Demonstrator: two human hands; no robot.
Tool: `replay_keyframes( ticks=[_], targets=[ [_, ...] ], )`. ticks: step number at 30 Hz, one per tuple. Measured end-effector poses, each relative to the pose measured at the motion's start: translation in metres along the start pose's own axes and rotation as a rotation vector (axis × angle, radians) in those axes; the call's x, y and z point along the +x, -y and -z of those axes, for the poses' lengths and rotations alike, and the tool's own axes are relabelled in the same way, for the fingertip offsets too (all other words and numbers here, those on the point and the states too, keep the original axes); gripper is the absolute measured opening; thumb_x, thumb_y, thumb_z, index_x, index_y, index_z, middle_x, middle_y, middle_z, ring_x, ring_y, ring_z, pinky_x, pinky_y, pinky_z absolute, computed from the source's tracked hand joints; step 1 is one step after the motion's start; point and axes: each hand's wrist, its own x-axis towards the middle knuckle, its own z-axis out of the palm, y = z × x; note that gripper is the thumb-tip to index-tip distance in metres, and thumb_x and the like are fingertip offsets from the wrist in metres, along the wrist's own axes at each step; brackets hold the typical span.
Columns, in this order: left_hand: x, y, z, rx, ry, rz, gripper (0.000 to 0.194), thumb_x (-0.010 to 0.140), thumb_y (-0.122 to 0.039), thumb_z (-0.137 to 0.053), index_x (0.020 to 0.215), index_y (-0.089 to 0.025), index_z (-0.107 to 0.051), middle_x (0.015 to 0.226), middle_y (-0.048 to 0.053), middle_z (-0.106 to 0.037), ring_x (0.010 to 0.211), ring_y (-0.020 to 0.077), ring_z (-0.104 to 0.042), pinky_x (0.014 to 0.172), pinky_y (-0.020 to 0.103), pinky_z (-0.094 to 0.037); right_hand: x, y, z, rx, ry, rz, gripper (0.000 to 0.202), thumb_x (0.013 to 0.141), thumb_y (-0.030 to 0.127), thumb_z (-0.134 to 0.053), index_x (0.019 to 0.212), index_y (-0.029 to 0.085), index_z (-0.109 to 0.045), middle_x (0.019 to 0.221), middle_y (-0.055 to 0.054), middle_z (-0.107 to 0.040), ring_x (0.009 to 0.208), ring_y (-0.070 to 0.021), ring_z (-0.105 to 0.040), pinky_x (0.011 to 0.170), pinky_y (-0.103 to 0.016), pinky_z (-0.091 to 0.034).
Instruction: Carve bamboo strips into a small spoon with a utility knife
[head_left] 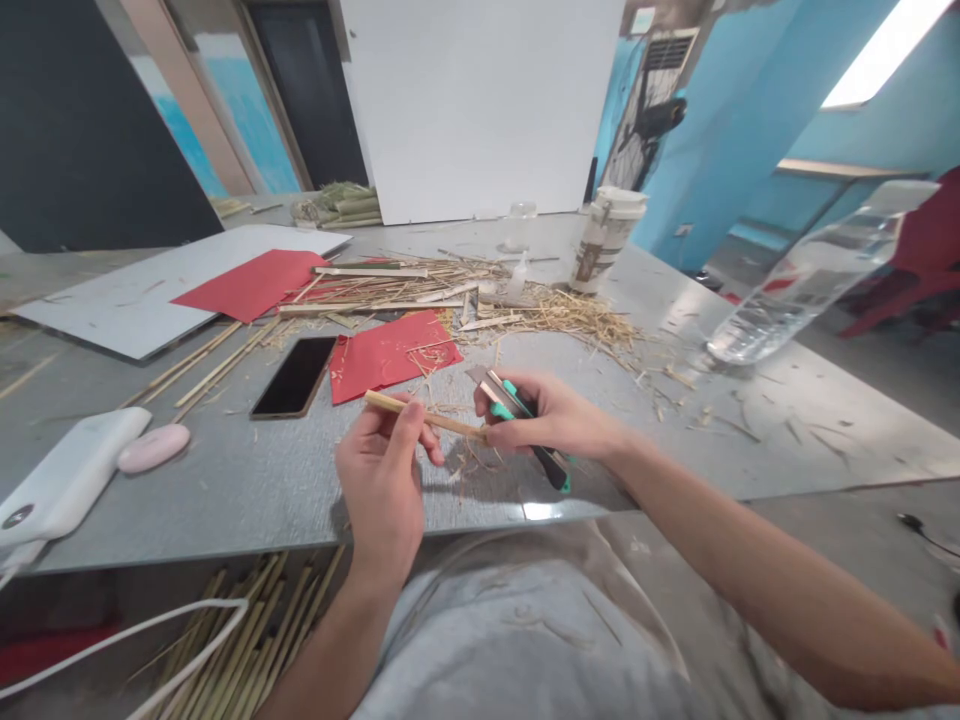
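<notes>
A short pale reed piece [448, 421] lies nearly level between my two hands, over the table's front part. My left hand [386, 470] pinches its left part between thumb and fingers. In my right hand [551, 415] is a black and green utility knife [551, 462], its metal blade pointing up and left. The thumb of that hand also touches the right end of the reed piece. Thin shavings lie on the table below the fingers. Just behind my hands is a red paper sheet [390, 355] with bits of straw on it.
A phone [294, 377], a white power bank [71, 470] and a pink oval object [154, 449] are on the left. Straw strips [397, 285] and shavings [581, 315] spread behind. A cup [609, 240] and a tilted-looking water bottle [817, 275] stand right. Reed stalks [255, 640] lie below the table edge.
</notes>
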Motion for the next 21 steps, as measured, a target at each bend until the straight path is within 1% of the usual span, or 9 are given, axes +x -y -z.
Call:
replay_keyframes(
  ticks=[4,7,9,12,16,18,21],
  targets=[
    [-0.002,0.004,0.005,-0.006,0.139,0.107,0.021,0.086,-0.036,-0.091,0.094,-0.020,-0.080,0.065,-0.002,-0.070,0.056,0.0114,-0.065,0.056,0.021,-0.054,-0.001,0.000,0.001,0.138,0.029,0.036,0.029,0.088,0.033,-0.084,0.099,0.022,-0.059,0.069,0.009,-0.059,0.052,-0.0068,-0.048,0.047,-0.020,-0.038],
    [-0.005,0.008,0.009,0.005,0.245,0.162,0.018,0.087,-0.034,-0.091,0.096,-0.021,-0.081,0.072,-0.001,-0.076,0.060,0.0125,-0.070,0.063,0.024,-0.060,-0.002,0.000,0.003,0.148,0.045,0.057,0.028,0.090,0.034,-0.083,0.101,0.022,-0.060,0.069,0.009,-0.060,0.052,-0.0071,-0.048,0.047,-0.020,-0.038],
    [-0.006,0.011,0.010,0.002,0.289,0.188,0.017,0.087,-0.031,-0.092,0.096,-0.021,-0.082,0.076,0.000,-0.078,0.063,0.0125,-0.072,0.065,0.024,-0.060,-0.002,-0.001,0.003,0.126,0.039,0.070,0.029,0.090,0.035,-0.083,0.102,0.023,-0.060,0.069,0.009,-0.059,0.052,-0.0079,-0.049,0.047,-0.020,-0.038],
    [-0.008,0.014,0.007,0.000,0.272,0.220,0.018,0.086,-0.031,-0.093,0.097,-0.022,-0.083,0.084,0.000,-0.080,0.068,0.0119,-0.073,0.069,0.023,-0.060,-0.003,-0.003,0.001,0.036,-0.044,0.145,0.027,0.090,0.034,-0.084,0.099,0.023,-0.061,0.073,0.008,-0.058,0.057,-0.0085,-0.050,0.051,-0.022,-0.041],
    [-0.014,0.016,-0.001,-0.043,0.204,0.290,0.021,0.083,-0.034,-0.095,0.096,-0.021,-0.084,0.093,0.002,-0.082,0.081,0.0119,-0.072,0.079,0.022,-0.059,-0.003,-0.005,-0.007,-0.165,-0.205,0.322,0.024,0.090,0.029,-0.084,0.093,0.023,-0.061,0.083,0.005,-0.058,0.068,-0.0099,-0.054,0.060,-0.023,-0.044],
    [-0.016,0.016,-0.005,-0.051,0.182,0.282,0.020,0.085,-0.035,-0.093,0.096,-0.021,-0.083,0.095,0.002,-0.082,0.082,0.0111,-0.070,0.077,0.021,-0.056,-0.003,-0.006,-0.010,-0.244,-0.224,0.365,0.023,0.092,0.031,-0.082,0.093,0.023,-0.061,0.083,0.004,-0.060,0.069,-0.0112,-0.055,0.062,-0.025,-0.044],
    [-0.016,0.013,-0.006,-0.068,0.163,0.238,0.021,0.092,-0.039,-0.086,0.097,-0.020,-0.080,0.096,0.003,-0.081,0.079,0.0111,-0.069,0.070,0.021,-0.055,-0.003,-0.005,-0.010,-0.352,-0.215,0.346,0.019,0.100,0.036,-0.074,0.100,0.025,-0.059,0.082,0.004,-0.064,0.065,-0.0118,-0.057,0.061,-0.026,-0.043]
  ],
)
